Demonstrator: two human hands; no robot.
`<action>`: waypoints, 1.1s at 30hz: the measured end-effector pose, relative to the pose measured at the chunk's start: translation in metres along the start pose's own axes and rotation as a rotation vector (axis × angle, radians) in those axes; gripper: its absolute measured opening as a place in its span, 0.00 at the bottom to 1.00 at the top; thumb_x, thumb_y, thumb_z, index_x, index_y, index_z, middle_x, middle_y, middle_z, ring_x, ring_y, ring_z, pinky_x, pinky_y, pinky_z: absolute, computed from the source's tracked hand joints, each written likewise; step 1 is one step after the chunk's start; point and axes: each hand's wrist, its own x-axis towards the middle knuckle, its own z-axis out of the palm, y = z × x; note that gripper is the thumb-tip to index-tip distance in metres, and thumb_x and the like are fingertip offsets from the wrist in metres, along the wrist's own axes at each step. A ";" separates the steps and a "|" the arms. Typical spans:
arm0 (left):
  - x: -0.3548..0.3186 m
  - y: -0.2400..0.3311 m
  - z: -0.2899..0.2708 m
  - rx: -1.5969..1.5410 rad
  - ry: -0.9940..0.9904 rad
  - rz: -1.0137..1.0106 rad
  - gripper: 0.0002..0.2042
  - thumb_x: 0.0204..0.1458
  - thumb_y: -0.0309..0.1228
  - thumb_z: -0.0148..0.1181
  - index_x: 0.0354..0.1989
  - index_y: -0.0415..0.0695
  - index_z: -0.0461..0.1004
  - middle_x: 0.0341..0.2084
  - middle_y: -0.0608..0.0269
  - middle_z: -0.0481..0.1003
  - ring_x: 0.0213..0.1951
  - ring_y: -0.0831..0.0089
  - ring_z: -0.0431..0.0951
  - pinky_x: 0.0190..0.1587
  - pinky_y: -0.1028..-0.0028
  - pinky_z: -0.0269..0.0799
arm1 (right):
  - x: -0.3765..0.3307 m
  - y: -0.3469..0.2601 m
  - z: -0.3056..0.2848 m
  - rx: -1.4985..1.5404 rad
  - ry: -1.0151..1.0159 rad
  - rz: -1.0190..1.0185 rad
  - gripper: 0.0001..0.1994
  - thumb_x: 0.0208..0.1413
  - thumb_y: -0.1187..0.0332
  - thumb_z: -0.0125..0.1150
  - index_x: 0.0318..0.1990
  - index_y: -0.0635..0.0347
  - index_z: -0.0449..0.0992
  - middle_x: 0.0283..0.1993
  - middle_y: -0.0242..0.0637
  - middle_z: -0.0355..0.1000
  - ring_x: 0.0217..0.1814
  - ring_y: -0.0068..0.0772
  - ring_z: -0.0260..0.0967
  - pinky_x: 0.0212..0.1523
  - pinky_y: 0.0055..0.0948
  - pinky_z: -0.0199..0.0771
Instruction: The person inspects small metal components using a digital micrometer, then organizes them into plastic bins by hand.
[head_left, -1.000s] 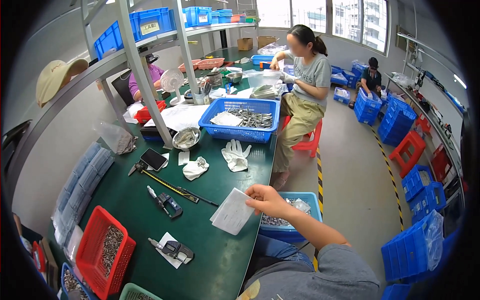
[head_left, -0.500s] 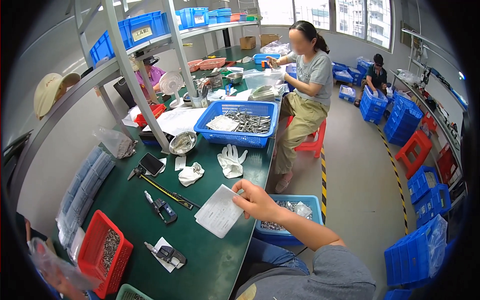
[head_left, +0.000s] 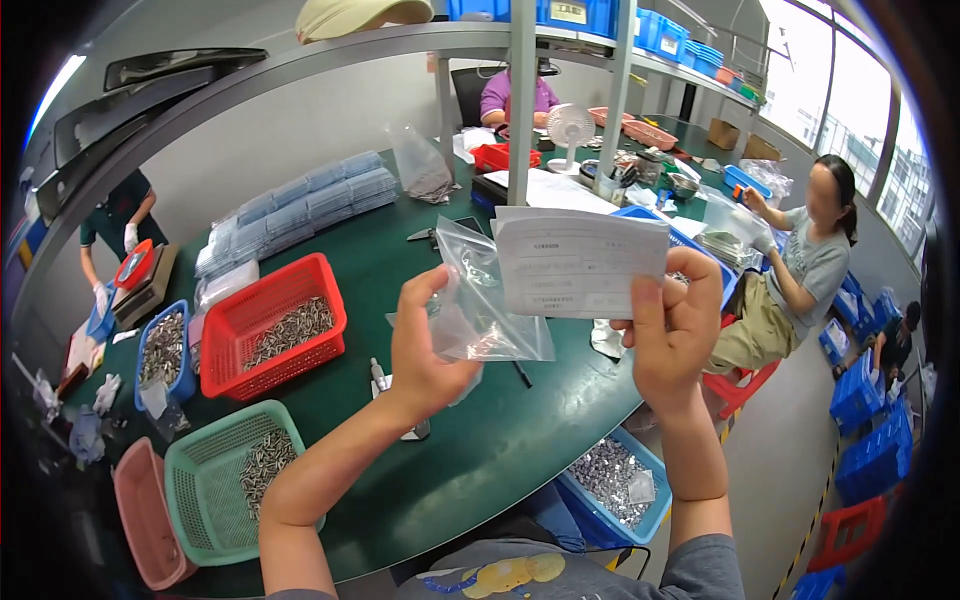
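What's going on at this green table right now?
A person at the green worktable holds two things up in front of them. The left hand pinches a clear plastic bag; the right hand holds a white printed slip beside it. Below sit a red basket and a green basket, both holding small metal parts. A seated co-worker works further along the table.

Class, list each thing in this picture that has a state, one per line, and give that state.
Clear plastic bag: looks empty, held up by left hand.
White printed paper slip: held up flat by right hand.
Red plastic basket: partly filled with small metal parts.
Green plastic basket: partly filled with metal parts.
Small white fan: upright.
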 end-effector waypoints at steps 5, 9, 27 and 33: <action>-0.010 -0.003 0.002 0.041 0.047 0.034 0.34 0.32 0.29 0.62 0.50 0.36 0.51 0.44 0.55 0.57 0.48 0.67 0.59 0.52 0.69 0.53 | -0.006 0.009 0.006 -0.090 0.013 0.068 0.07 0.51 0.75 0.47 0.36 0.64 0.57 0.19 0.36 0.68 0.18 0.16 0.63 0.17 0.12 0.58; -0.013 -0.003 -0.003 0.013 0.060 0.073 0.34 0.31 0.31 0.64 0.49 0.39 0.53 0.43 0.52 0.58 0.45 0.60 0.61 0.48 0.68 0.56 | -0.002 0.013 0.012 -0.085 0.042 -0.023 0.08 0.50 0.75 0.48 0.36 0.64 0.59 0.17 0.35 0.67 0.16 0.15 0.62 0.16 0.13 0.57; -0.014 0.002 -0.018 0.199 0.048 0.042 0.39 0.31 0.35 0.62 0.54 0.39 0.49 0.49 0.50 0.53 0.52 0.57 0.53 0.53 0.65 0.50 | 0.027 0.004 0.050 -0.284 -0.553 0.107 0.06 0.49 0.74 0.49 0.33 0.68 0.67 0.16 0.32 0.63 0.16 0.16 0.61 0.16 0.19 0.60; -0.009 0.011 -0.016 0.153 0.033 0.127 0.38 0.28 0.30 0.64 0.52 0.41 0.51 0.47 0.48 0.55 0.49 0.54 0.57 0.49 0.64 0.56 | 0.041 -0.005 0.065 -0.409 -0.831 0.154 0.11 0.45 0.65 0.47 0.25 0.66 0.70 0.24 0.48 0.67 0.29 0.46 0.65 0.31 0.38 0.63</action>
